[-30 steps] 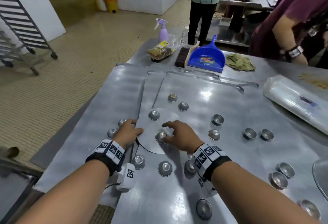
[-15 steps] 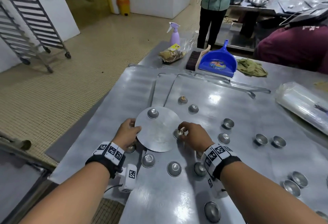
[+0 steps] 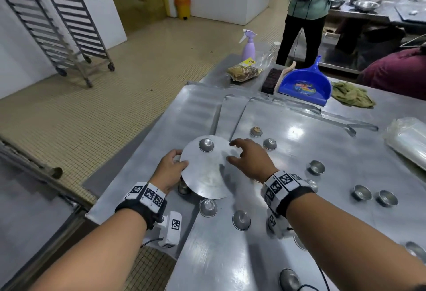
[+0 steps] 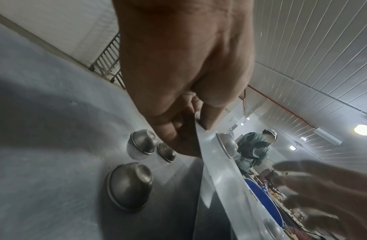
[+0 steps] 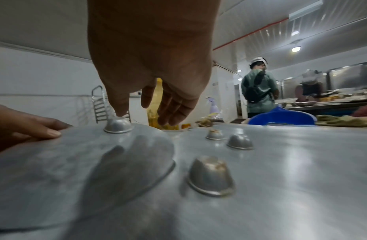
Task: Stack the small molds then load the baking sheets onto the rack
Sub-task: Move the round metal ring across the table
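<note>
**Thin metal, small cups: where to grip**

Lowest in the head view, a few small molds sit upside down on the steel surface, domes up, well apart from one another. They look like light, stiff pressed metal, smooth and probably slick; I would judge the rolled rim the best place to pinch, since the dome offers fingers little purchase. Nesting them should be easy once they all face the same way.

A little further up, at centre frame, the left hand pinches the left edge of a round metal disc, thumb on top and fingers underneath, holding that side tilted up off the surface. The disc seems thin and rigid, so an edge grip works, though it may flex or slip if held by one point only.

The right hand hovers over the disc's right side, fingers spread and relaxed, holding nothing. Just beyond its fingertips, one inverted mold rests on the disc's far part; on a tilted, smooth plate it could slide.

More molds lie scattered toward the right on the flat baking sheets. The rack stands at upper left, well apart, across the floor.
</note>
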